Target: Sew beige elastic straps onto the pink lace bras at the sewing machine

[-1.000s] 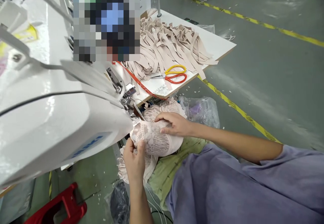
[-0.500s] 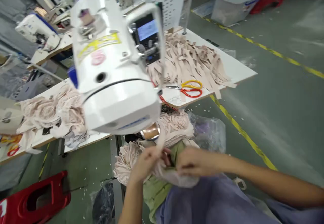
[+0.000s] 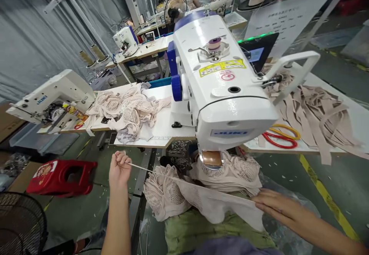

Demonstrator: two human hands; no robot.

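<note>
My left hand [image 3: 120,164] is closed at the left, pinching the thin, narrow end of a pale beige bra band [image 3: 215,203]. The band runs taut across to my right hand [image 3: 278,207], whose fingers are pressed together on its wide mesh end. Its lower edge hangs loose over green cloth [image 3: 187,230] on my lap. Behind it lie a bunched lace bra cup [image 3: 165,193] and a stack of beige lace bras [image 3: 242,172], below the white sewing machine head [image 3: 236,120]. My right thumb is hidden.
Red-and-yellow-handled scissors [image 3: 281,137] and many beige fabric strips [image 3: 317,109] lie on the right table. More lace bras [image 3: 129,109] are heaped on the left table near a second sewing machine [image 3: 54,97]. A red stool [image 3: 62,178] and a black fan [image 3: 21,224] stand at left.
My hands were close together at the cloth on my lap; now they are far apart, with the band stretched between them. The view has swung left, showing more of the workshop.
</note>
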